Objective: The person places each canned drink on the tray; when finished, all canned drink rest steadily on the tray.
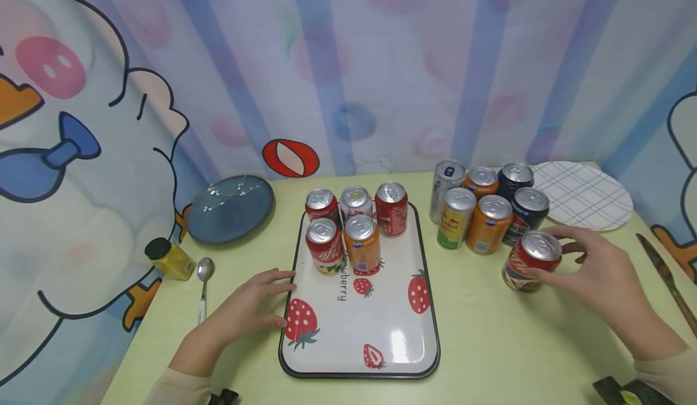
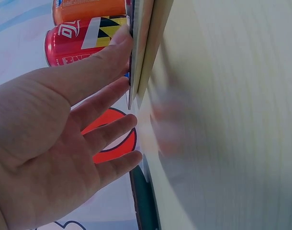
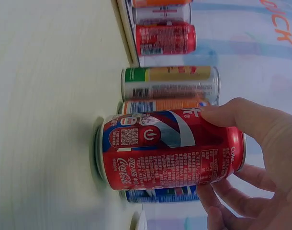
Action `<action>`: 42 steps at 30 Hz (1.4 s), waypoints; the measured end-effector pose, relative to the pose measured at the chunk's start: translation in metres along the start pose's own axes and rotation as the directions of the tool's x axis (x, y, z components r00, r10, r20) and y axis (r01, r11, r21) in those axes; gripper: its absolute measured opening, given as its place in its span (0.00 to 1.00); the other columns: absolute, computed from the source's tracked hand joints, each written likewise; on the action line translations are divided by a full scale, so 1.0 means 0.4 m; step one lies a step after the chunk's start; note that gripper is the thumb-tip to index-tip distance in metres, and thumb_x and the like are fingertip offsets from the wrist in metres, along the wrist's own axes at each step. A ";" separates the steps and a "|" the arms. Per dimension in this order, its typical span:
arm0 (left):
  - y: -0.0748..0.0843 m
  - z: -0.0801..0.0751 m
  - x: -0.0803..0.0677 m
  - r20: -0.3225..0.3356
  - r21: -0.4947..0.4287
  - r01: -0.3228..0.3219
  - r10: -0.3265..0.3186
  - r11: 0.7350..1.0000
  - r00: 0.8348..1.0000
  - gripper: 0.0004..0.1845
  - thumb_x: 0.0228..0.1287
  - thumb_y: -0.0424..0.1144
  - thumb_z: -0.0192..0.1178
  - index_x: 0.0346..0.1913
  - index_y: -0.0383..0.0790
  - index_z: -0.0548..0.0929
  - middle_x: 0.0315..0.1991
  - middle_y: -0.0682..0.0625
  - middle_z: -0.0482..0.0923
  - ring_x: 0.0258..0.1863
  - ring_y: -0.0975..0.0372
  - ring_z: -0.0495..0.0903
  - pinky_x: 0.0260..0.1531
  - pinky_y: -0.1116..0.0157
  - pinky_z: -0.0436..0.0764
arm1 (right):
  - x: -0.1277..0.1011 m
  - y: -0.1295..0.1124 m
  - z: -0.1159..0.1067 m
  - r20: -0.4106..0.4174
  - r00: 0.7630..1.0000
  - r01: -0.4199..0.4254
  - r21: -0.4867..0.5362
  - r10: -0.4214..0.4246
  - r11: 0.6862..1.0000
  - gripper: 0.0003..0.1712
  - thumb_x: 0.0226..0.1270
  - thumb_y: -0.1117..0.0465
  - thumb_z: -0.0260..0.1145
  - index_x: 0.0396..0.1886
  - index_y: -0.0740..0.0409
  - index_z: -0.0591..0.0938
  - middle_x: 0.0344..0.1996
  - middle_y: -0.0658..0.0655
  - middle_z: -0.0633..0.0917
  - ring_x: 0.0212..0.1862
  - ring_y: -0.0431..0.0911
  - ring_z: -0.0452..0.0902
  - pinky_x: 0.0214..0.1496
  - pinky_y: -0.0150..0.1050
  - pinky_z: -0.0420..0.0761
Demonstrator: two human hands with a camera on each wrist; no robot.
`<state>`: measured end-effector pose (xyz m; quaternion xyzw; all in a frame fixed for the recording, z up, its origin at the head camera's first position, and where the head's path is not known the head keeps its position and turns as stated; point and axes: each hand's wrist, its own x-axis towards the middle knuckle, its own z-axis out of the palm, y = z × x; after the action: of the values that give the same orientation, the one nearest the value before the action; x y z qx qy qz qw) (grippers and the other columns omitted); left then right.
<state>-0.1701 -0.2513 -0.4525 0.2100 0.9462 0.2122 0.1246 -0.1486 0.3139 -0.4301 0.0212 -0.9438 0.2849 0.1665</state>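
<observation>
The right hand (image 1: 604,275) is closed round the upper part of a red can (image 1: 530,263), thumb on one side and fingers on the other. The can's long axis runs close to upright below this grip; whether its base touches the table (image 1: 474,344) I cannot tell. The strawberry tray (image 1: 348,338) lies left of the grip, well apart from it, while a group of cans (image 1: 488,229) stands just beyond. The left hand (image 1: 239,314) is much farther from the red can, across the tray from the grip, fingers spread and holding nothing, tips at the tray's rim
</observation>
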 end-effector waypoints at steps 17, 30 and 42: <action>-0.006 0.003 0.002 -0.003 -0.005 0.009 -0.009 1.000 1.000 0.34 0.53 0.41 0.80 0.65 0.43 0.83 0.74 0.47 0.71 0.78 0.40 0.61 0.75 0.37 0.65 | 0.042 -0.248 0.134 -0.064 0.968 0.252 0.213 -0.244 0.944 0.39 0.36 0.62 0.89 0.54 0.54 0.85 0.44 0.51 0.88 0.37 0.37 0.76 0.37 0.24 0.78; -0.001 0.001 0.003 0.001 -0.009 0.017 -0.017 1.000 1.000 0.34 0.53 0.40 0.79 0.65 0.43 0.83 0.75 0.47 0.71 0.78 0.40 0.60 0.75 0.36 0.64 | 0.148 -0.348 0.262 0.071 0.976 0.187 0.220 -0.207 0.957 0.40 0.44 0.54 0.88 0.60 0.56 0.83 0.54 0.58 0.85 0.46 0.52 0.83 0.43 0.47 0.85; -0.005 0.003 0.006 0.004 -0.002 0.014 -0.014 1.000 1.000 0.34 0.52 0.41 0.80 0.65 0.43 0.84 0.74 0.46 0.72 0.78 0.40 0.61 0.75 0.36 0.65 | 0.154 -0.351 0.303 0.146 0.971 0.158 0.195 -0.188 0.968 0.41 0.48 0.52 0.86 0.63 0.56 0.81 0.60 0.59 0.83 0.52 0.54 0.83 0.51 0.50 0.87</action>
<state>-0.1725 -0.2514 -0.4545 0.2035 0.9473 0.2117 0.1281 -0.2243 0.1338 -0.4305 0.1419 -0.9187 0.3518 0.1103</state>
